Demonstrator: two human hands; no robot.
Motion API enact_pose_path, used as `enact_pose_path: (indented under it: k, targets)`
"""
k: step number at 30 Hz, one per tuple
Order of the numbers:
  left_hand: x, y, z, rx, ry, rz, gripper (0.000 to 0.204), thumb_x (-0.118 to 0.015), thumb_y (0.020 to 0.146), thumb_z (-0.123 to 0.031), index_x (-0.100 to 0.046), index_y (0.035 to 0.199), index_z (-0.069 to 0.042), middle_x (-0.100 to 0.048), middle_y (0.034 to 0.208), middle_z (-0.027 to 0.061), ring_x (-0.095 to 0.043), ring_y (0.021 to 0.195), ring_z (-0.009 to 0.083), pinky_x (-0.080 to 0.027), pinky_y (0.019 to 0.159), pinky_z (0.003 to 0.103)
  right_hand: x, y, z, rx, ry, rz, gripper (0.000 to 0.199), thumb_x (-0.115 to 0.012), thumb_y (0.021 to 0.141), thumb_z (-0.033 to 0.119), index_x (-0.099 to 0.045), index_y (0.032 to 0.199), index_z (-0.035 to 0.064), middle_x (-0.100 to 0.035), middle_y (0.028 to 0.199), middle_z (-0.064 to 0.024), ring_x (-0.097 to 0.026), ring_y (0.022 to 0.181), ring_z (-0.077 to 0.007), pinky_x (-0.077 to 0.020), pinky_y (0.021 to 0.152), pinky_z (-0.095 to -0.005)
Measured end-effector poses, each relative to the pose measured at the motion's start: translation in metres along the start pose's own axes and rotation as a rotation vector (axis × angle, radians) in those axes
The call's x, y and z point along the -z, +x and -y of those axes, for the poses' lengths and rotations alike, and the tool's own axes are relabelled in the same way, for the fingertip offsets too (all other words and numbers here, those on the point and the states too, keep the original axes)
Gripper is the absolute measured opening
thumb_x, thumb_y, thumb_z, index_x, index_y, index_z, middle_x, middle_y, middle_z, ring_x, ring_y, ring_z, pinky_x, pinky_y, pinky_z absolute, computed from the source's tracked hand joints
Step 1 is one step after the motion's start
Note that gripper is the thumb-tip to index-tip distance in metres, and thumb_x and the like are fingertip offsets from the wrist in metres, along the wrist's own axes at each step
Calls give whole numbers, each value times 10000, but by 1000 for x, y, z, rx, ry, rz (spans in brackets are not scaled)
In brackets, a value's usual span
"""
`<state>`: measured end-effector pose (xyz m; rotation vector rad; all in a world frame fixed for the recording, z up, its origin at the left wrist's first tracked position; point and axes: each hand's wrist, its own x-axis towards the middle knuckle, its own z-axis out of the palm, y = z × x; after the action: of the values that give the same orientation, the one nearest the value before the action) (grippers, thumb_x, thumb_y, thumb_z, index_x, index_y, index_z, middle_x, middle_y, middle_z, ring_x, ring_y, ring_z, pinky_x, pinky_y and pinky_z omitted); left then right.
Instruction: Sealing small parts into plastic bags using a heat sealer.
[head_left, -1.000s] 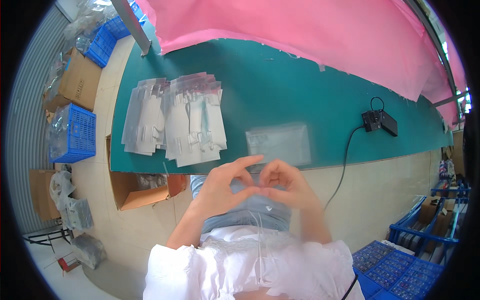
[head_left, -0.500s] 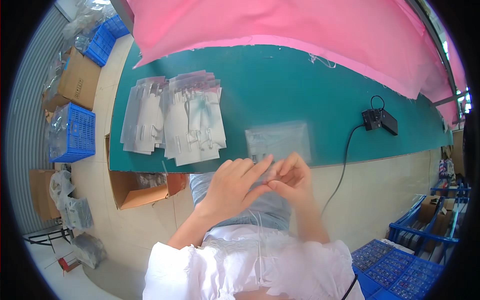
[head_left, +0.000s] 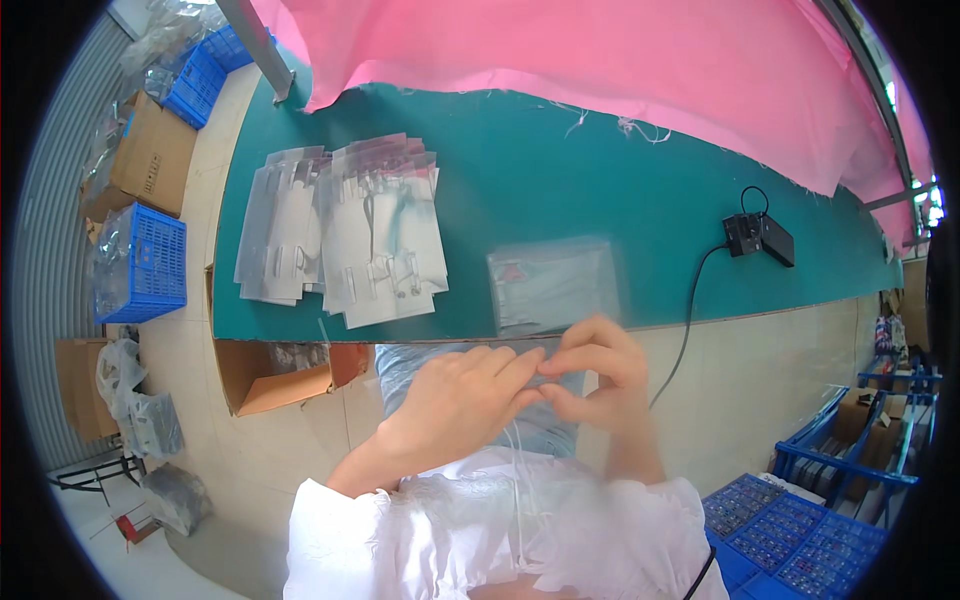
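My left hand (head_left: 462,392) and my right hand (head_left: 603,378) meet just off the near edge of the green table (head_left: 560,180), above my lap. The fingertips of both are pinched together and nearly touch. Whatever sits between them is too small or too hidden to make out. Just beyond my right hand lies a clear, flat plastic packet (head_left: 555,290) with a small reddish mark near its upper left. To the left rest two stacks of clear plastic sleeves with pale inserts, a narrower stack (head_left: 275,235) and a wider stack (head_left: 385,245).
Pink cloth (head_left: 600,60) hangs over the table's far side. A black adapter (head_left: 745,235) with a cable lies at the right. Left on the floor are blue crates (head_left: 145,262) and cardboard boxes (head_left: 155,160); at lower right, a blue tray of small parts (head_left: 780,530).
Both hands have drawn a little toward my body, off the plastic packet, whose reddish mark now shows. My left fingers have folded in from a more stretched pose. The sleeve stacks keep their places.
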<state>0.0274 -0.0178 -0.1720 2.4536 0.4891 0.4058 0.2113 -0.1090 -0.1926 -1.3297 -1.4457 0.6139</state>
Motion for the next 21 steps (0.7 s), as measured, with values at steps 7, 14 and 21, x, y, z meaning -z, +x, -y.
enact_pose_path:
  k: [7,14,21]
  targets:
    - [2,0,-2,-51,-50,93,254,-605,898,-257,-594,1075,-75,-590,788,25,-610,727,186,-478,569,311,-1,-4,-1,37,66,-10,277,-813,540,41,-720,796,86,-532,906,-55,-562,738,-140,-433,618,-251]
    - [6,1,-6,-36,-101,108,294,-621,888,-261,-594,1116,-76,-582,784,36,-605,723,196,-471,564,322,1,-4,3,50,58,-1,251,-793,549,25,-704,777,80,-546,881,-58,-563,738,-142,-440,622,-255]
    - [6,2,5,37,-174,-81,553,-756,757,-249,-593,1257,-78,-512,724,46,-516,690,231,-399,625,349,8,-2,-7,72,75,-61,281,-734,585,-23,-684,857,31,-634,962,-109,-600,713,-142,-480,577,-245]
